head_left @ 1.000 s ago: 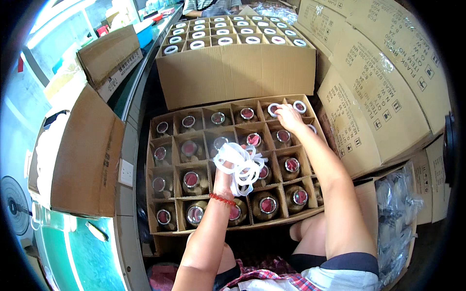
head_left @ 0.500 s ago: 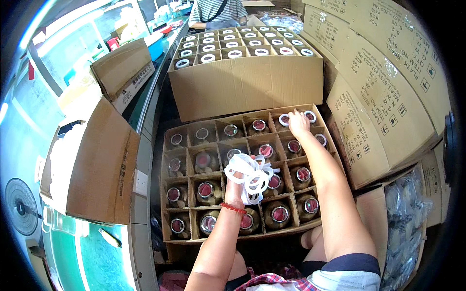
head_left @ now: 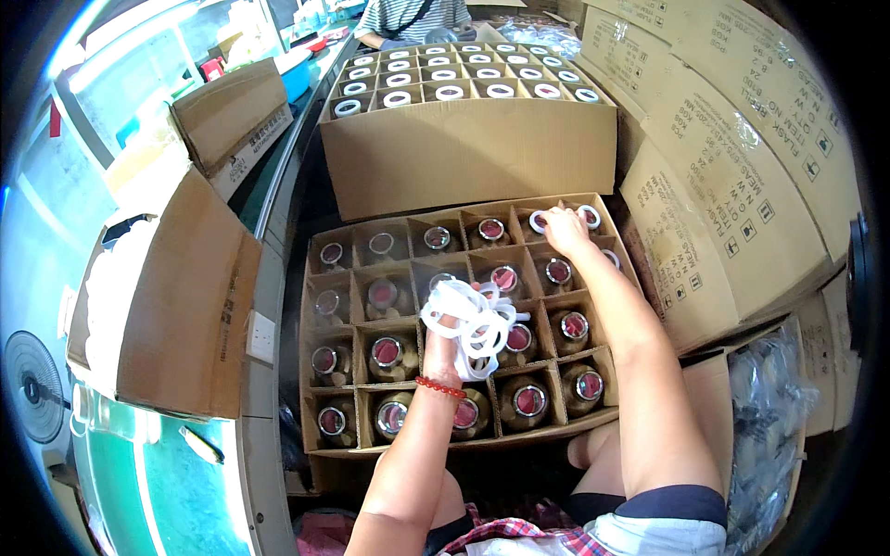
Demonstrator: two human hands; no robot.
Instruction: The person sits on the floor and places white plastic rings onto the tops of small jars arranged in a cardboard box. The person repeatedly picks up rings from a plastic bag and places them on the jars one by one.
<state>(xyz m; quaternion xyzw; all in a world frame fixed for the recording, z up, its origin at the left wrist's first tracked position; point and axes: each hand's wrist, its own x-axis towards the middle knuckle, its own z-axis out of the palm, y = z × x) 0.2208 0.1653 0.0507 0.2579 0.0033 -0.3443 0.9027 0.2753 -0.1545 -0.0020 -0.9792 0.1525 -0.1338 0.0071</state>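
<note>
My left hand is closed on a bunch of white plastic rings, held above the middle of an open cardboard box. Cardboard dividers split the box into cells, with a glass flask liner upright in each one I can make out. My right hand reaches into the far right part of the box. Its fingers are bent together at a white ring on a flask mouth; the fingertips are partly hidden. Another ringed flask stands just right of that hand.
Behind stands a second divided box of white-ringed flasks. Stacked cartons wall the right side. An open carton of white items and a utility knife lie on the left bench. A person is at the far end.
The view has shifted slightly. My right hand stays at the same far right flask, and my left hand still holds the rings. A clear rounded thing now shows by the far person.
</note>
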